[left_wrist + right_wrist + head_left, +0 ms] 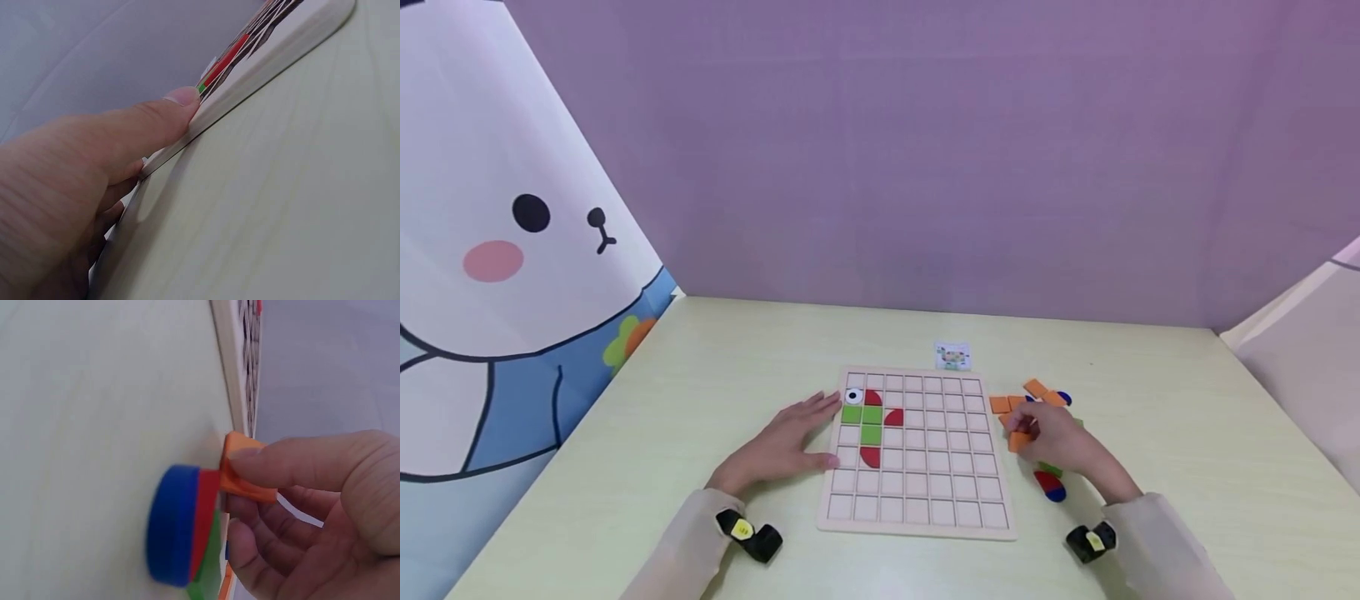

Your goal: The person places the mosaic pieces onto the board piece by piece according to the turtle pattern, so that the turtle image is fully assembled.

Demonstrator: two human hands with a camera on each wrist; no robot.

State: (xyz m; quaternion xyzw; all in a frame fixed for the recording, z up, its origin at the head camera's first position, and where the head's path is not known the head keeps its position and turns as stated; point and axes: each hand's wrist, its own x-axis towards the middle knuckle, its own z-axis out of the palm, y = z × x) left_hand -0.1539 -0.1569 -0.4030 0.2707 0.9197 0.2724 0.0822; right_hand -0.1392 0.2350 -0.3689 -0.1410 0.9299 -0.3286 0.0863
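A wooden grid board [925, 510] lies on the table. In its upper left cells are a round eye tile [853, 396], several green square tiles [871, 435] and red quarter-round tiles [870, 457]. My left hand [781, 442] is spread at the board's left side, its thumb [159, 119] resting on the edge. Right of the board, my right hand [1060, 435] pinches an orange square tile [251, 490] between thumb and fingers. Under and around that hand lie loose tiles, partly hidden: orange ones [1036, 388], a green one [1051, 470], a red one [1043, 481] and a blue one [1056, 496].
A small picture card [952, 356] lies just behind the board. A purple cloth backdrop [940, 167] stands along the table's far edge. On the left is a panel with a cartoon animal [460, 167]; a pale panel [1307, 350] stands at the right.
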